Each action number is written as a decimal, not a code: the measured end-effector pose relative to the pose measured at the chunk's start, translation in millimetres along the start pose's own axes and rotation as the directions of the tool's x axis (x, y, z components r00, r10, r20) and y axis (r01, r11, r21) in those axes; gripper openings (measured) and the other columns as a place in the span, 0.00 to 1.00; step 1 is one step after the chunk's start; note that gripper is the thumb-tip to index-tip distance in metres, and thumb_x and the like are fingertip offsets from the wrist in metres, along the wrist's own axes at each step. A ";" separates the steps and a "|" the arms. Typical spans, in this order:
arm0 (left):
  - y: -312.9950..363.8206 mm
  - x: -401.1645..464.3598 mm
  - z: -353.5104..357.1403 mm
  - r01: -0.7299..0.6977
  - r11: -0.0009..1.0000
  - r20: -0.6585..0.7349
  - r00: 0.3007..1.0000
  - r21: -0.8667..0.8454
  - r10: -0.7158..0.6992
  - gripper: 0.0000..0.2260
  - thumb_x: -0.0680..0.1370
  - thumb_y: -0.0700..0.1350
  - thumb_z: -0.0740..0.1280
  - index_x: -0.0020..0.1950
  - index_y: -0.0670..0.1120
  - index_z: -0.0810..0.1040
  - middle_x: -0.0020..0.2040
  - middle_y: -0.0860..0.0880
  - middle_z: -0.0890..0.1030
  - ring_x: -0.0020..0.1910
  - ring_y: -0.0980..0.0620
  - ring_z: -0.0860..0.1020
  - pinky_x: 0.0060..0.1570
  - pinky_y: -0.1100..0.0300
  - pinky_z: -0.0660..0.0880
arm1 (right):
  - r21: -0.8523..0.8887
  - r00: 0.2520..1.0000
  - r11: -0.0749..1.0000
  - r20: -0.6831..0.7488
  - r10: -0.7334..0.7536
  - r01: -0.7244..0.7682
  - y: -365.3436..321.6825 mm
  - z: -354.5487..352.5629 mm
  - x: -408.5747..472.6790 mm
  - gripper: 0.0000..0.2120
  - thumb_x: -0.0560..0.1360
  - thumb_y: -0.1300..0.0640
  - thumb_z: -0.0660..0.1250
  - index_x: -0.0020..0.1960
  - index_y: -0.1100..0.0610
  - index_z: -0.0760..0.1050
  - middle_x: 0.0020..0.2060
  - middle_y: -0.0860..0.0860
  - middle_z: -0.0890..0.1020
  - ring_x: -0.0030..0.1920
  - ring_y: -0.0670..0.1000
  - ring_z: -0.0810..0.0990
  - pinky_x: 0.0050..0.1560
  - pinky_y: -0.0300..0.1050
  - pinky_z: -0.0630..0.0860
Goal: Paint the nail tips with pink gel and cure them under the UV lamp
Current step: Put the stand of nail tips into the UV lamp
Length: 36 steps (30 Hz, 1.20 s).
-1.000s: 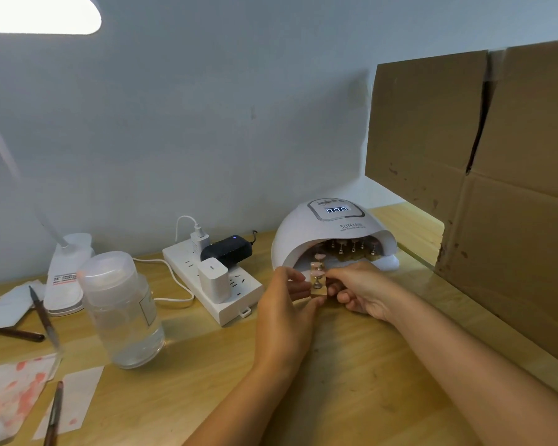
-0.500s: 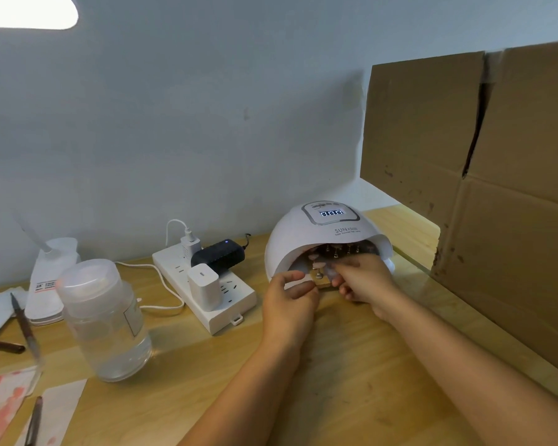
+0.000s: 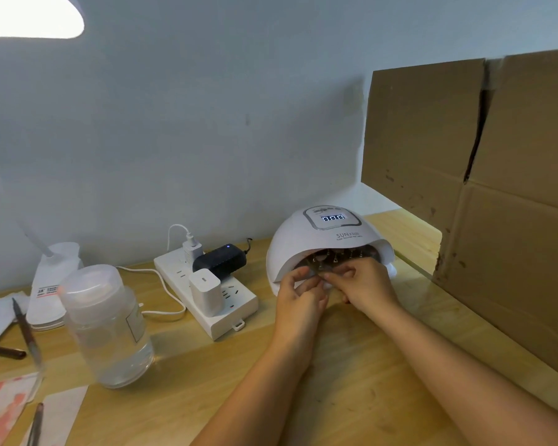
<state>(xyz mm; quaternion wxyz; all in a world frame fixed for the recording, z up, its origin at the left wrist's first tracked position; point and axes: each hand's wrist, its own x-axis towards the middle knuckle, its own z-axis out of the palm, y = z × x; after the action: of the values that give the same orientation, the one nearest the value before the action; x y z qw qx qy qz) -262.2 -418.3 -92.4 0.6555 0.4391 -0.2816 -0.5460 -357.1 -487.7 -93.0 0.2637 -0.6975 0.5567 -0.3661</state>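
I can barely make out the nail tip holder (image 3: 320,272): blurred, mostly hidden between my fingertips at the UV lamp (image 3: 327,243) mouth. My left hand (image 3: 298,296) and right hand (image 3: 363,284) both pinch it, fingers curled, just inside the opening on the wooden table (image 3: 351,365)

Small nail-tip holder (image 3: 320,268) at white domed UV lamp (image 3: 322,239) mouth: mostly hidden behind fingertips of left hand (image 3: 298,296) and right hand (image 3: 364,284), blurred. Thin brown brush (image 3: 35,424) cut by bottom edge.
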 end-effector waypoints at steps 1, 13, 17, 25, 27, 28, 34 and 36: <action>-0.6 -1.9 -0.7 -0.015 1.000 0.002 1.000 0.016 0.015 0.14 0.75 0.28 0.58 0.49 0.48 0.71 0.47 0.48 0.78 0.41 0.59 0.78 0.37 0.69 0.74 | -0.012 1.000 1.000 -0.009 -0.008 0.008 0.6 -0.1 0.9 0.11 0.72 0.56 0.71 0.49 0.63 0.79 0.27 0.49 0.76 0.26 0.48 0.74 0.27 0.29 0.66; 5.9 -20.4 -26.2 -0.235 0.935 0.012 0.970 0.266 0.241 0.14 0.76 0.29 0.55 0.46 0.46 0.75 0.33 0.52 0.81 0.31 0.58 0.79 0.31 0.66 0.76 | -0.374 0.919 0.888 -0.180 -0.351 0.266 -9.7 -12.6 -23.5 0.18 0.72 0.51 0.69 0.28 0.52 0.65 0.21 0.45 0.69 0.25 0.48 0.68 0.27 0.39 0.60; 4.7 -22.9 -29.3 -0.270 0.926 -0.003 0.960 0.262 0.281 0.14 0.76 0.29 0.56 0.45 0.45 0.76 0.31 0.53 0.80 0.28 0.57 0.76 0.27 0.65 0.73 | -0.473 0.650 0.677 -0.251 -0.718 0.564 -32.9 -32.8 -23.4 0.13 0.69 0.52 0.59 0.30 0.57 0.74 0.19 0.48 0.71 0.20 0.52 0.70 0.27 0.35 0.62; 6.2 -24.8 -31.7 -0.269 0.938 -0.037 0.958 0.218 0.283 0.14 0.76 0.29 0.56 0.46 0.45 0.76 0.30 0.53 0.80 0.25 0.57 0.74 0.24 0.66 0.70 | -0.523 0.985 0.835 0.056 -0.166 0.171 -68.0 -42.5 39.3 0.21 0.78 0.55 0.51 0.69 0.41 0.65 0.63 0.48 0.75 0.59 0.54 0.74 0.43 0.39 0.63; 6.4 -24.6 -32.5 -0.261 0.944 -0.058 0.959 0.202 0.278 0.14 0.76 0.29 0.56 0.46 0.45 0.76 0.30 0.53 0.80 0.25 0.57 0.73 0.24 0.66 0.70 | -0.588 0.987 0.793 0.106 -0.121 0.161 -69.1 -42.0 44.1 0.21 0.79 0.55 0.50 0.68 0.41 0.66 0.64 0.48 0.74 0.61 0.54 0.72 0.46 0.39 0.62; 6.5 -24.8 -32.6 -0.259 0.946 -0.065 0.959 0.195 0.276 0.14 0.76 0.29 0.56 0.46 0.45 0.76 0.30 0.53 0.80 0.25 0.57 0.73 0.24 0.66 0.70 | -0.609 0.987 0.777 0.123 -0.104 0.158 -69.6 -41.6 44.7 0.20 0.79 0.55 0.50 0.68 0.42 0.66 0.63 0.48 0.75 0.62 0.54 0.72 0.46 0.39 0.61; 8.2 -29.5 -35.0 -0.260 0.945 -0.097 0.954 0.196 0.283 0.13 0.76 0.30 0.56 0.46 0.45 0.76 0.29 0.53 0.79 0.23 0.57 0.70 0.23 0.65 0.68 | -0.650 0.985 0.742 0.150 -0.085 0.163 -76.5 -40.1 46.7 0.19 0.79 0.57 0.50 0.66 0.44 0.69 0.63 0.48 0.74 0.61 0.54 0.72 0.47 0.40 0.62; 9.7 -31.1 -35.3 -0.250 0.949 -0.107 0.956 0.191 0.273 0.13 0.76 0.30 0.56 0.46 0.45 0.75 0.28 0.53 0.78 0.22 0.57 0.69 0.22 0.65 0.67 | -0.652 0.988 0.744 0.130 -0.080 0.146 -75.1 -40.0 43.2 0.19 0.80 0.55 0.49 0.67 0.43 0.68 0.64 0.49 0.73 0.62 0.54 0.71 0.47 0.40 0.61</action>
<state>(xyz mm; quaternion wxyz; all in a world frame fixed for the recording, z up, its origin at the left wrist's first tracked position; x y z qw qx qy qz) -235.3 -378.7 -96.5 0.6981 0.4890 -0.3404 -0.3971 -340.6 -509.9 -1.6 0.0039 -0.7944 0.5936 -0.1287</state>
